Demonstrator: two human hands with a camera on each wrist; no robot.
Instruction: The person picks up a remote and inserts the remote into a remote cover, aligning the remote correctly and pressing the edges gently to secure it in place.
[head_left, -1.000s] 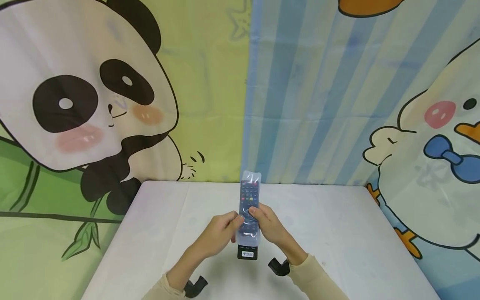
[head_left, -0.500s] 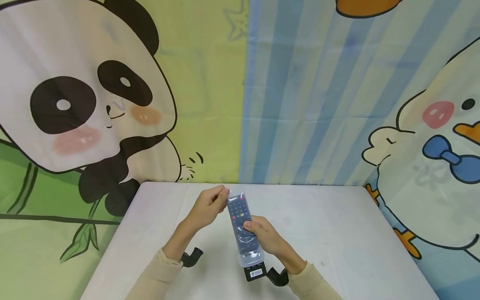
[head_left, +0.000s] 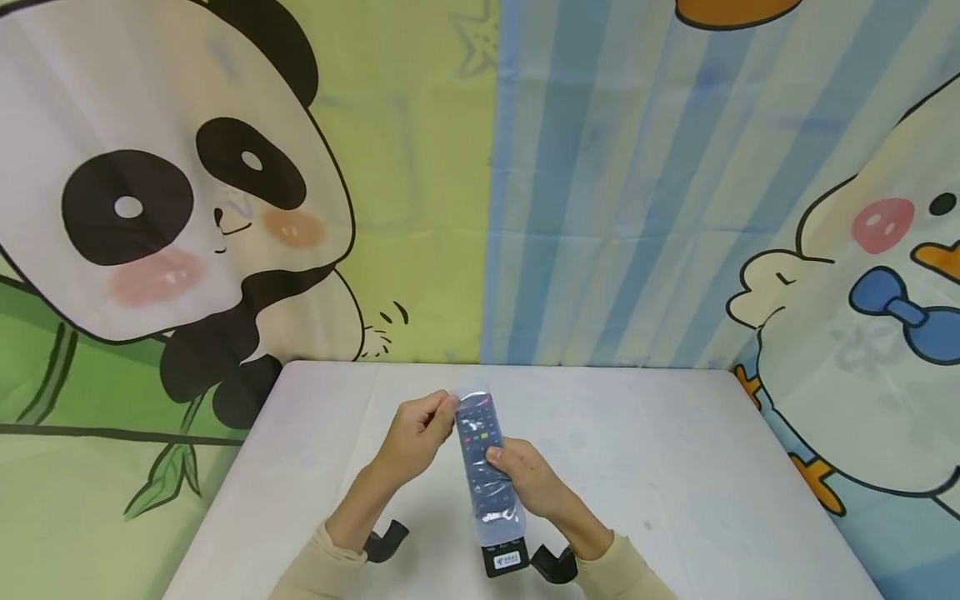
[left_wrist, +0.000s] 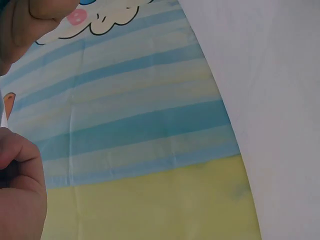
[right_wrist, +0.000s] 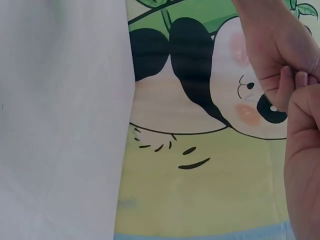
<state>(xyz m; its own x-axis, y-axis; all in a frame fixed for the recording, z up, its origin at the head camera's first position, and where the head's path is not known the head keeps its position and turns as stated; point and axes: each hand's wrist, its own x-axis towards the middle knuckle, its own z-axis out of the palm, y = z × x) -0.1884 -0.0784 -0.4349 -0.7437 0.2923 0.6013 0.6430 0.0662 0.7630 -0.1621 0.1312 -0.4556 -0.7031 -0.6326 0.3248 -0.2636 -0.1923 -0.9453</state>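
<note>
A dark remote control (head_left: 480, 450) with rows of small buttons is held above the white table, its top leaning left. A clear plastic sleeve (head_left: 472, 387) covers most of it, and the black lower end with a white label sticks out of the sleeve. My right hand (head_left: 531, 477) grips the remote through the plastic along its right side, thumb across the front. At the upper left corner, my left hand (head_left: 417, 435) pinches the sleeve between thumb and curled fingers. In the wrist views, parts of the left hand (left_wrist: 22, 200) and right hand (right_wrist: 304, 160) show at the edges.
The white table (head_left: 637, 467) reaches back to a cartoon backdrop (head_left: 600, 208) with a panda and a white bird. Black curved pieces (head_left: 386, 542) hang at both wrists, beside the beige sleeves (head_left: 322, 567).
My left hand has gone from the remote's lower left side up to the sleeve's top left corner. The remote has tilted left at the top and come lower, still in my right hand.
</note>
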